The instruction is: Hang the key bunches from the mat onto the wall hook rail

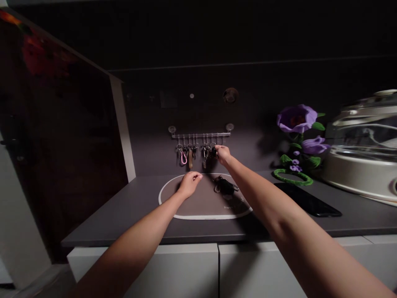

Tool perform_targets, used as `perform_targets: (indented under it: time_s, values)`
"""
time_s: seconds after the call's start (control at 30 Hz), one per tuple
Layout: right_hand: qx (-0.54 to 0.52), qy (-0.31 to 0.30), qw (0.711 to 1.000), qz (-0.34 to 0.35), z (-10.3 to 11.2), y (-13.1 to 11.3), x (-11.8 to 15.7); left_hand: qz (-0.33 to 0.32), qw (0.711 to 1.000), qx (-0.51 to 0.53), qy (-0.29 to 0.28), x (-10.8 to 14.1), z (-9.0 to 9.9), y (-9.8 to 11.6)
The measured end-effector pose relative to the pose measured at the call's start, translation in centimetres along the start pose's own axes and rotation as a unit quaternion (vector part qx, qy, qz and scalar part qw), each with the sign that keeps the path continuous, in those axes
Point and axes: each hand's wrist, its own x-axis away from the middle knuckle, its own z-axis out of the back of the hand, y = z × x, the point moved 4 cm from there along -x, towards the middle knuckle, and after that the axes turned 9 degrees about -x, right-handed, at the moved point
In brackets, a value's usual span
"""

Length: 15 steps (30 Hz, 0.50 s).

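My right hand (223, 154) is raised to the right part of a clear hook rack (201, 135) on the wall. Its fingers are closed on a dark bunch of keys (214, 150) whose ring is up at the hooks; whether the ring hangs on a hook I cannot tell. Low over an oval brown mat (204, 207) with a white rim, my left hand (190, 184) has its fingers curled in, and nothing shows in them. Between the hands, more keys (205, 153) hang on the rack, with a pink carabiner (184, 157) and a brown key fob (190, 159). Another dark key bunch (226, 186) lies on the mat.
A black phone (307, 200) lies on the dark counter (124, 215) at the right. Behind it stand purple craft flowers (297, 120) with a green ring base (293, 177). A cream appliance with a clear cover (362, 169) fills the far right. White cabinet fronts (186, 269) are below.
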Motion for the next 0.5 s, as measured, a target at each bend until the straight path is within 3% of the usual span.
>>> perform_targets:
  time_s: [0.5]
  values:
    - [0.082,-0.032,0.995,0.047,2.4,-0.9,2.9,-0.027,0.998,-0.054,-0.006,0.3,0.3,0.6]
